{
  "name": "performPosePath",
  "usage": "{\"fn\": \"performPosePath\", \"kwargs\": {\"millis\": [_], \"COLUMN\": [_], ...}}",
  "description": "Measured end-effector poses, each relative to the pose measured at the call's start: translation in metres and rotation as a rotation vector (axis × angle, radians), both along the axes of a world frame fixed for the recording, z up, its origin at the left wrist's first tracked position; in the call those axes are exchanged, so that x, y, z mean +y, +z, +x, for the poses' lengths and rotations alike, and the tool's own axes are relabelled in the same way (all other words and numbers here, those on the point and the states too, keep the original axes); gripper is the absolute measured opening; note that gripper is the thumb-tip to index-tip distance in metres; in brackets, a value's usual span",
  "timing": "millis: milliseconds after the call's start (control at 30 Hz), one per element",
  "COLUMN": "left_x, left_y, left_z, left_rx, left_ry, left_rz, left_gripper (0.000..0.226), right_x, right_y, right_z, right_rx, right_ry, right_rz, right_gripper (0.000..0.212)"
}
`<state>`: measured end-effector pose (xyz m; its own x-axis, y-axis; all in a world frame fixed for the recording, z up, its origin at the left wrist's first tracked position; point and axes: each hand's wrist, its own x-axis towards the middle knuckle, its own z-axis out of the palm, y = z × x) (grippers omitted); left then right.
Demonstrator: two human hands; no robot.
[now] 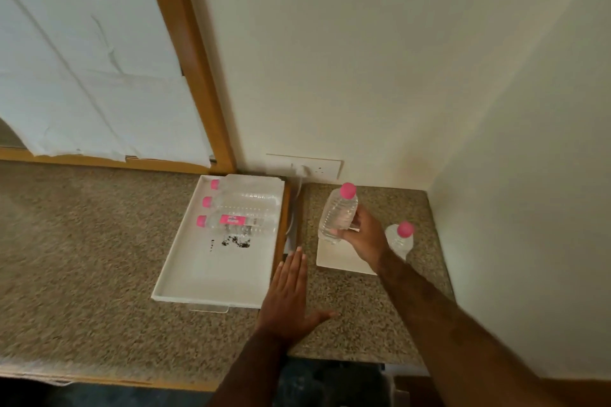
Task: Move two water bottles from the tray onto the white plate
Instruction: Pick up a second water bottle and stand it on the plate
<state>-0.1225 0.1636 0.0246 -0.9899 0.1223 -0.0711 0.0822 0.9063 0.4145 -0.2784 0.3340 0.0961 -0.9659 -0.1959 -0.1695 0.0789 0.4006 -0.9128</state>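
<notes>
My right hand (363,235) grips a clear water bottle (337,211) with a pink cap, upright, its base at the far left corner of the white square plate (337,259). A second pink-capped bottle (400,238) stands upright at the plate's right side, partly hidden by my forearm. On the white tray (205,271) to the left, three more bottles (241,208) lie on their sides at the far end, caps pointing left. My left hand (291,294) rests flat and open on the counter by the tray's near right corner.
The speckled stone counter (82,258) runs left to right, with a narrow gap (292,225) between tray and plate. A wall socket (310,168) sits behind. The wall on the right (529,208) closes in beside the plate. A wooden frame (198,76) stands at the back left.
</notes>
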Motion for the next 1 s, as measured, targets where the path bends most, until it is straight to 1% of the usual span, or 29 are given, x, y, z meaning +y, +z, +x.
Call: {"fn": "performPosePath", "kwargs": {"millis": [133, 233, 333, 467, 600, 800, 1000], "left_x": [0.019, 0.028, 0.033, 0.037, 0.042, 0.046, 0.045], "left_y": [-0.022, -0.044, -0.063, -0.076, -0.084, -0.093, -0.095], "left_z": [0.007, 0.01, 0.014, 0.016, 0.017, 0.021, 0.021], "left_rx": [-0.062, -0.152, -0.179, -0.236, -0.246, -0.225, -0.228], "left_ry": [0.021, 0.03, 0.046, 0.022, 0.021, 0.029, 0.006], "left_rz": [0.004, -0.005, 0.019, -0.011, -0.012, -0.045, -0.096], "left_gripper": [0.13, 0.132, 0.132, 0.136, 0.139, 0.137, 0.135], "right_x": [0.017, 0.026, 0.029, 0.029, 0.03, 0.033, 0.03], "right_y": [-0.027, -0.044, -0.059, -0.069, -0.079, -0.086, -0.086], "right_z": [0.003, 0.006, 0.005, 0.001, 0.0, -0.005, -0.002], "right_rx": [-0.027, -0.043, -0.047, -0.07, -0.069, -0.08, -0.066], "right_ry": [0.04, 0.061, 0.071, 0.079, 0.077, 0.101, 0.101], "right_rz": [0.032, 0.044, 0.056, 0.041, 0.029, 0.009, 0.018], "right_gripper": [0.059, 0.061, 0.061, 0.061, 0.062, 0.059, 0.067]}}
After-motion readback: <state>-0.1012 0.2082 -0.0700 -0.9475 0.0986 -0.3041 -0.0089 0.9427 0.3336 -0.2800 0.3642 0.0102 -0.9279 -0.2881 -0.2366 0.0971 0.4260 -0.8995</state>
